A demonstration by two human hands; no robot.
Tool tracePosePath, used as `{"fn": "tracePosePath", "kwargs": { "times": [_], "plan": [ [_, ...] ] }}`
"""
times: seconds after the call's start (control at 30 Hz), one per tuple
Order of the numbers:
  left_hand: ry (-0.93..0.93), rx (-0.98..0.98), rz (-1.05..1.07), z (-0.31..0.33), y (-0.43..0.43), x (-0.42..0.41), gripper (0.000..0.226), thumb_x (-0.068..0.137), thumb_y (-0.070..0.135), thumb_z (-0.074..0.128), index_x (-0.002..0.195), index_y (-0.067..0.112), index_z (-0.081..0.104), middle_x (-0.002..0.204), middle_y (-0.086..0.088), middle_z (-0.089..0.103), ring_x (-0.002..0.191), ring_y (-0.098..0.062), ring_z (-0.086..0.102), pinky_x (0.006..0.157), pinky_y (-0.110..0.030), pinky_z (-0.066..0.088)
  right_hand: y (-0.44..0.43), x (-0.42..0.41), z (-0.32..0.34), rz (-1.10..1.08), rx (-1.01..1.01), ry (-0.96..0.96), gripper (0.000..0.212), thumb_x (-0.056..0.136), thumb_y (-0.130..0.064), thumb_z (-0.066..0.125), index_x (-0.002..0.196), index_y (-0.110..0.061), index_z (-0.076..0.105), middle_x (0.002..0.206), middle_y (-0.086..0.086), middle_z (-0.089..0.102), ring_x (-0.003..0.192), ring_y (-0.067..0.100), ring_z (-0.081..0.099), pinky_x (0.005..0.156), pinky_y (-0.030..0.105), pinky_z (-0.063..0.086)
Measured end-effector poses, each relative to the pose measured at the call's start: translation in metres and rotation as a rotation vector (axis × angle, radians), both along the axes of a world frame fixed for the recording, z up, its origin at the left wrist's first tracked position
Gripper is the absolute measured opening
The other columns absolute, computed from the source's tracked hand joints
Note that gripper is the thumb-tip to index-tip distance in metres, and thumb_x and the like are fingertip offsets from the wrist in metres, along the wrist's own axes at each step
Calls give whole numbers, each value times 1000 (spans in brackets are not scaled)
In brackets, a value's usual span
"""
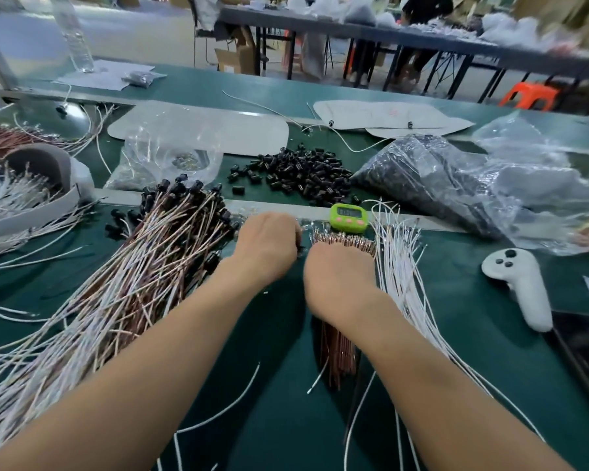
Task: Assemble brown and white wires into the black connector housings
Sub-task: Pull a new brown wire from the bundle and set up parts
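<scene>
Two hands are meeting knuckle to knuckle over the green table (490,385), backs turned to the camera. The left hand (269,246) is curling its fingers inward and pinching a small black connector housing (300,247), which is peeking out in the narrow gap between the hands. The right hand (337,277) is pressing in close against that housing, but its fingers are folding out of sight beneath the palm, so I cannot tell whether they are gripping anything.

Directly under and behind the right hand, a tight bundle of brown wires (340,351) is lying, its metal tips fanning out just beyond the knuckles. Just outside the right hand, a sheaf of white wires (400,266) is spreading along the table. Outside the left hand, a big heap of finished wire pairs (143,266) with black caps is sprawling away. Well beyond both hands, a pile of loose black housings (300,175) is sitting near a clear bag of black parts (439,185). A green timer (349,217) is standing just past the right knuckles, and a white controller (521,283) is lying well out to the right.
</scene>
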State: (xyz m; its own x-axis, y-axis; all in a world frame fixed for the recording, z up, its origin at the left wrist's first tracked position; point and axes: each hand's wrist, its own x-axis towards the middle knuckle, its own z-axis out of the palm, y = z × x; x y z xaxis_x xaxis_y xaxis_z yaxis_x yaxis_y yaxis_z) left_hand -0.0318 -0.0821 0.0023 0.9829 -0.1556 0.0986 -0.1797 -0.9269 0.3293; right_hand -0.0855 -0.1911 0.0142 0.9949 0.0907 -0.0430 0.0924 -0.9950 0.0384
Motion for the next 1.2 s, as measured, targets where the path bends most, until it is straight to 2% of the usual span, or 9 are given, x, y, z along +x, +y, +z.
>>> {"fn": "tracePosePath", "kwargs": {
  "times": [0.17,0.23,0.33,0.43,0.57,0.7,0.9,1.07,1.2],
  "plan": [
    [-88,-247,104,-3,8,-1,26,91,18,63,108,29,79,109,-2,77,106,-28,66,86,-30,47,3,2,4,-15,-14,29,24,87,-19,65,111,-21,63,116,3,68,111,28,68,71,31,40],
    [-62,-429,132,-7,15,0,27,95,17,61,115,26,77,106,-1,77,96,-18,68,84,-24,49,4,1,5,-34,-12,36,17,85,-16,65,100,-22,62,104,1,67,105,27,68,69,32,40],
    [62,-836,118,-11,24,-1,24,96,8,59,96,24,77,66,9,67,54,-4,53,55,-18,44,4,5,6,-42,-7,45,26,84,-15,66,77,-21,41,73,-3,44,83,26,57,66,32,40],
    [47,-1034,170,-16,28,-6,21,92,8,69,84,27,74,65,11,71,63,-5,65,62,-21,52,1,11,5,-64,27,57,35,85,-16,66,68,-20,35,68,-3,37,73,23,47,63,30,39],
    [39,-1071,233,-25,28,-10,15,94,10,69,88,23,67,76,0,76,71,-15,75,67,-29,57,-10,15,-3,-169,176,55,31,86,-25,68,68,-19,43,68,-3,44,66,23,48,62,29,39],
    [-18,-866,211,-28,29,-16,19,85,20,81,86,30,65,70,11,73,60,2,68,54,-9,47,-27,19,-5,-313,507,17,19,81,-16,61,63,-12,56,64,2,57,59,20,53,52,27,38],
    [49,-927,112,-22,30,-25,23,72,10,90,75,28,76,69,13,75,62,1,68,61,-9,50,-25,28,-6,-375,1409,-164,18,80,-17,61,62,-14,57,53,7,48,48,20,40,51,35,35],
    [223,-1152,77,-22,24,-26,17,90,8,74,80,21,80,80,-6,79,71,-16,75,58,-21,55,-23,36,-22,-365,1536,-255,21,87,-4,58,68,-14,59,54,4,62,43,21,54,49,32,48],
    [146,-945,104,-28,21,-24,17,84,21,82,89,38,81,80,11,78,72,-6,71,67,-23,57,-26,41,-30,-314,1670,-259,19,89,-2,54,74,-13,58,57,6,66,43,24,58,44,22,43]
  ]
}}
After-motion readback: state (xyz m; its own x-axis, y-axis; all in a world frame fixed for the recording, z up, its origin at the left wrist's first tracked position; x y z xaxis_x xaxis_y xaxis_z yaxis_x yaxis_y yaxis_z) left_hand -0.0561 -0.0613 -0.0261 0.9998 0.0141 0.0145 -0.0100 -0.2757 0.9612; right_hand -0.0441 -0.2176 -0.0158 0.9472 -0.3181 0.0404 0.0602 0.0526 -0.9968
